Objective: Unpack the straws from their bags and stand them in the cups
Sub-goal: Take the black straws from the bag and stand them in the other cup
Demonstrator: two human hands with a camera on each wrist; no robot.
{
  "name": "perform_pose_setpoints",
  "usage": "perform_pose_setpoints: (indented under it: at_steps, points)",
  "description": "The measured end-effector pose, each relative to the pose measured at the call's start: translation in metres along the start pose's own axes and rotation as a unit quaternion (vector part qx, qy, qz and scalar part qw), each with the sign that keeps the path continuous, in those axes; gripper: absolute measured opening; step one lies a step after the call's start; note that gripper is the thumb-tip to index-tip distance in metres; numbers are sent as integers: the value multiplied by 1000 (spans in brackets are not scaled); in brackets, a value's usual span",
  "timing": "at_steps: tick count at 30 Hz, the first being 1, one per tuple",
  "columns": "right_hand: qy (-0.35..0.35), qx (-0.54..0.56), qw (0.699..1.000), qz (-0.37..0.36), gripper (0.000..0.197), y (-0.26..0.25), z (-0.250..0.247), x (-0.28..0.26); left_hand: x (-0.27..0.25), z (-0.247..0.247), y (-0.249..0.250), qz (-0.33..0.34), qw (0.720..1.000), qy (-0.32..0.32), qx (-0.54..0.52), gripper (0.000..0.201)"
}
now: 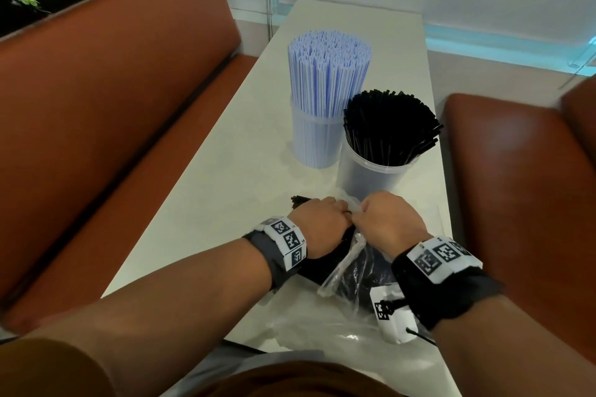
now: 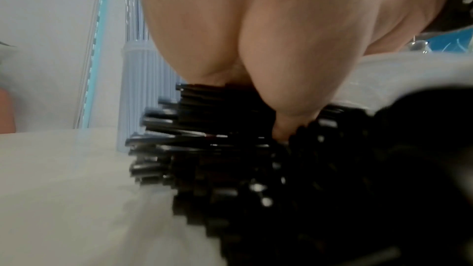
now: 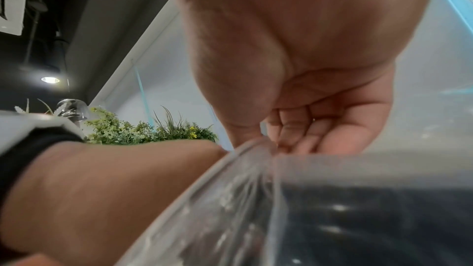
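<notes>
**While both hands work the bag, two cups stand full behind**

Where the white table (image 1: 200,235) comes nearest the person, a clear plastic bag (image 1: 342,264) of loose black straws (image 1: 364,280) lies flat. Left hand (image 1: 322,226) is curled over the bundle, its fingers (image 2: 289,120) pressed down among the black straw ends. Right hand (image 1: 387,219) pinches the bag's crinkled plastic, fingers folded tight round it. Just beyond the knuckles a clear cup (image 1: 374,177) holds black straws fanned out; beside it, farther back, a second cup (image 1: 314,145) stands packed with blue-striped straws (image 1: 329,71)
</notes>
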State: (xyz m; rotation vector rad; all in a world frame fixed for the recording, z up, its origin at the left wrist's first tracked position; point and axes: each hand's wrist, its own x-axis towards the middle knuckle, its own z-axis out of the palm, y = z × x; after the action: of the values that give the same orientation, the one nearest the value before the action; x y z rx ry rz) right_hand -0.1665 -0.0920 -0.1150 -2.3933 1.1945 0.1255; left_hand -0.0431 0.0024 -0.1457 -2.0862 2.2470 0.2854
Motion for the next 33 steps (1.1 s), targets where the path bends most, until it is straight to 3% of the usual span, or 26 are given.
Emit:
perform_pose_setpoints:
  at_steps: [3,8,13,16,18,20,22,25,28,29,30,32,33]
  points:
    - [29,-4,1000,-9,22,0,-4,-1,-8,-5,-11,-14,998,35,41,35]
    - [60,18,998,14,13,3,-2,-1,-36,-9,-50,-45,996,22,80,29]
    - [60,38,997,-16,22,5,2,-4,-78,-10,-104,-151,988,1,32,29]
    - [135,77,985,-70,27,-13,-1,-9,-98,-8,-122,-224,974,16,-35,22]
    - [198,178,954,-139,30,-29,-5,-16,-105,-7,-125,-241,965,54,-87,19]
    - [202,294,916,-182,36,-45,-6,-20,-106,-9,-119,-227,959,97,-141,21]
    - [177,372,893,-179,32,-57,-5,-21,-102,-14,-104,-189,959,131,-166,23]
    - [171,436,873,-135,20,-65,-7,-18,-89,-18,-80,-131,972,145,-128,27]
    - [229,477,838,-138,7,-59,-15,-16,-79,-24,-69,-131,978,152,-63,23]
    - [242,481,831,-142,12,-57,-17,-17,-76,-26,-67,-132,978,154,-55,22]
    - [236,476,834,-146,13,-56,-17,-17,-73,-29,-63,-130,977,159,-52,22]
    - [173,422,879,-141,6,-58,-17,-19,-65,-36,-52,-114,976,179,-47,24]
    - [152,391,898,-133,16,-59,-16,-20,-61,-38,-47,-106,976,184,-47,25]
